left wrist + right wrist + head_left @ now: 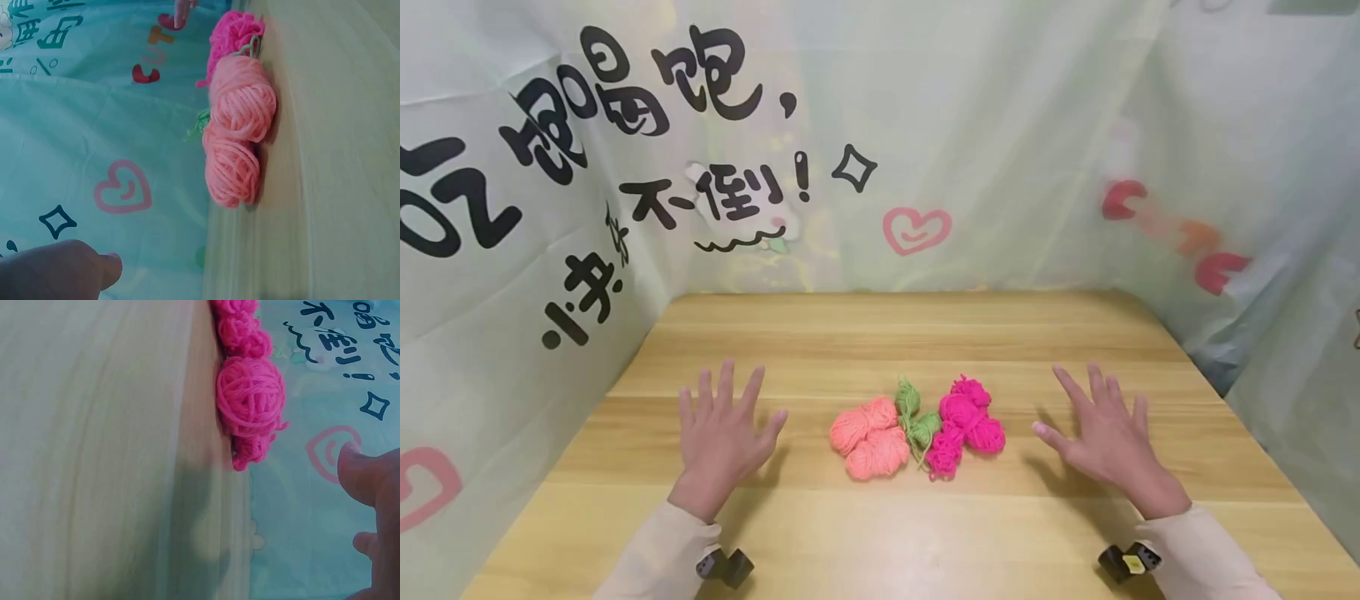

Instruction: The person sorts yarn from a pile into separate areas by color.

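Bundles of yarn lie close together on the wooden table. Salmon-pink yarn is on the left, green yarn in the middle and bright magenta yarn on the right. My left hand is held with fingers spread, left of the salmon yarn and apart from it. On the other side my right hand has its fingers spread too, away from the magenta yarn. Neither hand holds anything. In the left wrist view the salmon yarn hides most of the green; in the right wrist view magenta yarn stands foremost.
The light wooden table reaches back to a pale printed curtain, which also hangs along the left and right sides. Black writing and a pink heart are printed on it. A small black device sits at each wrist.
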A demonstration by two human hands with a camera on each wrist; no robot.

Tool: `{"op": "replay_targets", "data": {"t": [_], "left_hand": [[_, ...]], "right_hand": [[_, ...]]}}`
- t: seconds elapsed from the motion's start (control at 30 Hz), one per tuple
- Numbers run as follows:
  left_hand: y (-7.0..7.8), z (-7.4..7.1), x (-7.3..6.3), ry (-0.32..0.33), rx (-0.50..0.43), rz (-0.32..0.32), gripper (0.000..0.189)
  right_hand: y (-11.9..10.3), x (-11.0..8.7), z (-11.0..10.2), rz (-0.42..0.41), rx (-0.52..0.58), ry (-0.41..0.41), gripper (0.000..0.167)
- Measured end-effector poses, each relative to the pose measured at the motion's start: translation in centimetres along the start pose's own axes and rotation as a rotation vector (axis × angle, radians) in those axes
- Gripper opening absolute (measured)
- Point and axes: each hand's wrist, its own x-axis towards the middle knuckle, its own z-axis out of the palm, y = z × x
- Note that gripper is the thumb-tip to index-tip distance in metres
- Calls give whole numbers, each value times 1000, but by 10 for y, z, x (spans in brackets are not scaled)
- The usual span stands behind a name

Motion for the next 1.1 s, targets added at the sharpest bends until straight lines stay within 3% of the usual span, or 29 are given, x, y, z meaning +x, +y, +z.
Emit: {"op": "replay_targets", "data": {"t": [0.37,0.77,1.1], "left_hand": [[12,3,12,30,-42,142,71],[40,9,24,46,-327,290,70],[66,7,27,-1,-424,351,69]], "right_hand": [[-7,7,3,-122,225,-30,76],[-13,21,9,-109,382,-69,64],[-18,24,19,-116,471,-108,61]]}}
